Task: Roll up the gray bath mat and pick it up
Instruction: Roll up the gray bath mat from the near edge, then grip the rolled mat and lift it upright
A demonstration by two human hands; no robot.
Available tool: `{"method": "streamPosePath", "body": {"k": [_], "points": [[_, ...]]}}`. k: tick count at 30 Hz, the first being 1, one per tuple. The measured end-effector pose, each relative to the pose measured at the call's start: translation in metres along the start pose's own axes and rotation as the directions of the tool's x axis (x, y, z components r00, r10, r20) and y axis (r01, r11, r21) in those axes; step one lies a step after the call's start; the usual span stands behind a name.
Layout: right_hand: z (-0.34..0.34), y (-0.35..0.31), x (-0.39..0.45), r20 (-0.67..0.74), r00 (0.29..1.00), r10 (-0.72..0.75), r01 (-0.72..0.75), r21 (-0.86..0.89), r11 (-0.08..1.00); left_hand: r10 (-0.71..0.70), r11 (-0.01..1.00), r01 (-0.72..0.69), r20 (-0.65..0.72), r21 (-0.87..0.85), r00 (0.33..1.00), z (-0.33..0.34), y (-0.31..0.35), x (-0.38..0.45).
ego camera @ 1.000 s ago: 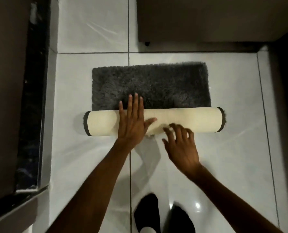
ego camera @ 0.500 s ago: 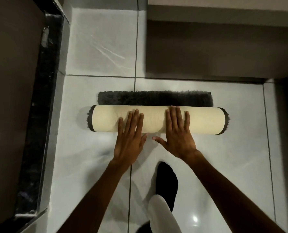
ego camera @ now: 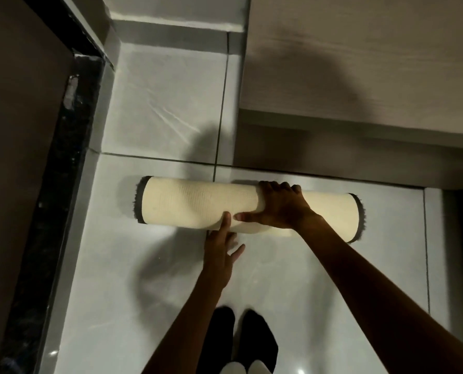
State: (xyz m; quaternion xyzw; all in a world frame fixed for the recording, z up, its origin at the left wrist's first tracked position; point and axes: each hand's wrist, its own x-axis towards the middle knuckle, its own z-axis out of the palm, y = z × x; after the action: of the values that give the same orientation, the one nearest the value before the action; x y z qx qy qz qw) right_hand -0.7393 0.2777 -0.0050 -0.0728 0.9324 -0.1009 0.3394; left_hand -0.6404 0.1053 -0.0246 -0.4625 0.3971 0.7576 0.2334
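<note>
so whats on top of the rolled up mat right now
The right hand lies over the rolled mat, fingers curled over its far side. The left hand touches its near edge from below. The mat's far side and underside are hidden.

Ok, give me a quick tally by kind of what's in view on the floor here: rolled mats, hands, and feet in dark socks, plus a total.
Rolled bath mat: 1
Hands: 2, the left hand at the roll's near side and the right hand wrapped over the roll
Feet in dark socks: 2, one beside the other
Total: 5
</note>
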Motion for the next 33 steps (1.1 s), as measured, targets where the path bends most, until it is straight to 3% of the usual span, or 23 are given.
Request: {"method": "streamPosePath", "body": {"k": [4,9,15,21,26,29,33], "points": [[-0.003,-0.003,0.000,0.067,0.998,0.007,-0.010,0.035,0.999,-0.001,0.988,0.022,0.136,-0.155,0.991,-0.002,-0.006,0.011],[0.003,-0.019,-0.021,0.107,0.994,0.037,-0.050,0.114,0.992,-0.040,0.987,0.054,0.090,-0.152,0.995,-0.011,0.000,-0.003],[-0.008,-0.074,-0.070,0.107,0.994,0.030,-0.067,0.358,0.931,0.022,0.998,-0.017,0.083,-0.065,0.996,-0.044,0.049,-0.064],[-0.088,-0.151,-0.098,-0.036,0.998,-0.046,0.058,0.675,0.735,0.154,0.968,-0.174,0.119,0.180,0.981,-0.039,0.171,-0.127],[-0.153,-0.203,-0.078,-0.257,0.965,-0.058,0.240,0.770,0.592,0.310,0.832,-0.352,0.166,0.430,0.936,-0.009,0.282,-0.140],[-0.179,-0.219,-0.045,-0.334,0.941,0.049,0.270,0.833,0.483,0.352,0.731,-0.428,0.245,0.531,0.904,0.021,0.343,-0.120],[-0.207,-0.223,0.005,-0.391,0.899,0.195,0.286,0.865,0.412,0.333,0.517,-0.529,0.411,0.673,0.849,0.069,0.409,-0.084]]}}
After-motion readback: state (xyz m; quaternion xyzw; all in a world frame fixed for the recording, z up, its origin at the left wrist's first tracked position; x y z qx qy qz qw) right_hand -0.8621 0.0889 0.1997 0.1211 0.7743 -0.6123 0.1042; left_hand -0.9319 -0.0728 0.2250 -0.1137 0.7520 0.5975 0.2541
